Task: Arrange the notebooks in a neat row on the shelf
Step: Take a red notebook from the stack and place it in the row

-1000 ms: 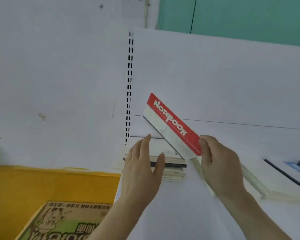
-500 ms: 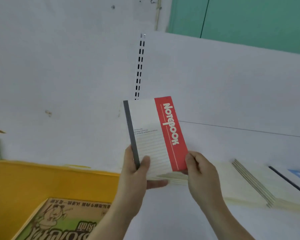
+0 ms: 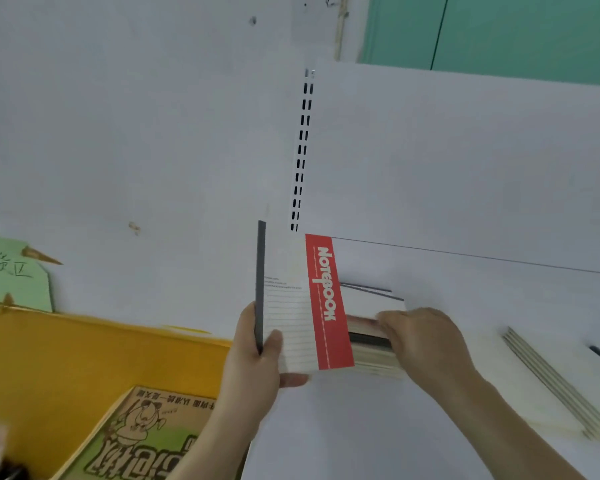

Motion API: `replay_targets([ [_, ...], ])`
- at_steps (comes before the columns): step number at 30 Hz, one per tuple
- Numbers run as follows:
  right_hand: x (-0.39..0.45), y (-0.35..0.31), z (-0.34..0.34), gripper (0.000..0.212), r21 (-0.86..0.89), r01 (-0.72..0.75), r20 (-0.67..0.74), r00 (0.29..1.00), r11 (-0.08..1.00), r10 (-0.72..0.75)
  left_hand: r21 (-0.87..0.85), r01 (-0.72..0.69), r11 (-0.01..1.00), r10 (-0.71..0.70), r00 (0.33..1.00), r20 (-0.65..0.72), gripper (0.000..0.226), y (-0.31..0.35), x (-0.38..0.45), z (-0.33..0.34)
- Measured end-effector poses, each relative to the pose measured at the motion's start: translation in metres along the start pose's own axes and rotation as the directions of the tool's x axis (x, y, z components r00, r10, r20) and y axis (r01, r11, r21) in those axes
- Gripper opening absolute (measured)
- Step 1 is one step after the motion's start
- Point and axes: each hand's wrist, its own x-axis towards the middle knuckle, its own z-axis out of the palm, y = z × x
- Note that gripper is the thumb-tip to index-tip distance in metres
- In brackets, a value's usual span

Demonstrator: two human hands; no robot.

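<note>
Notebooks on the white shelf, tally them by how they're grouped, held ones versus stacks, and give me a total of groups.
Notebook held upright, red band, in left hand: 1
Flat notebook stacks on the shelf: 2, one under the right hand at, one farther right
Total: 3 groups; notebooks per stack cannot be counted.

The white shelf [image 3: 378,427] lay bare along its near edge and across its far right stretch below the back panel [image 3: 465,168]. A held upright notebook [image 3: 302,306] and a flat stack of notebooks [image 3: 374,344] blocked the far left corner, while a second flat pile [image 3: 548,386] obstructed the right side. A yellow bin [image 3: 84,355] bounded the shelf on the left.
</note>
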Motion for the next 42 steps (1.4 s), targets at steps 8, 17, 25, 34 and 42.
replay_targets([
  [8, -0.019, 0.033, -0.045, 0.026, 0.537, -0.155, -0.393, 0.824, 0.829, 0.409, 0.048, -0.049, 0.998, 0.049, 0.999, -0.002, 0.047, -0.002, 0.0, 0.01],
  [17, -0.076, 0.012, -0.039, 0.033, 0.868, -0.321, -0.026, 0.734, 0.379, 0.679, -0.09, -0.015, 0.996, 0.037, 0.97, 0.242, 0.036, 0.006, -0.026, 0.067],
  [25, -0.136, 0.035, -0.043, 0.03, 0.865, -0.409, 0.068, 0.67, 0.291, 0.739, -0.176, 0.074, 0.982, 0.021, 0.874, 0.486, 0.049, -0.015, -0.067, 0.127],
  [34, -0.222, 0.13, -0.061, 0.037, 0.854, -0.485, 0.164, 0.592, 0.187, 0.789, -0.196, 0.032, 0.98, 0.086, 0.822, 0.564, 0.057, -0.014, -0.152, 0.243],
  [42, -0.33, 0.279, -0.079, 0.05, 0.711, -0.588, 0.106, 0.631, 0.385, 0.768, -0.161, 0.077, 0.984, 0.022, 0.845, 0.534, 0.061, -0.025, -0.237, 0.393],
])
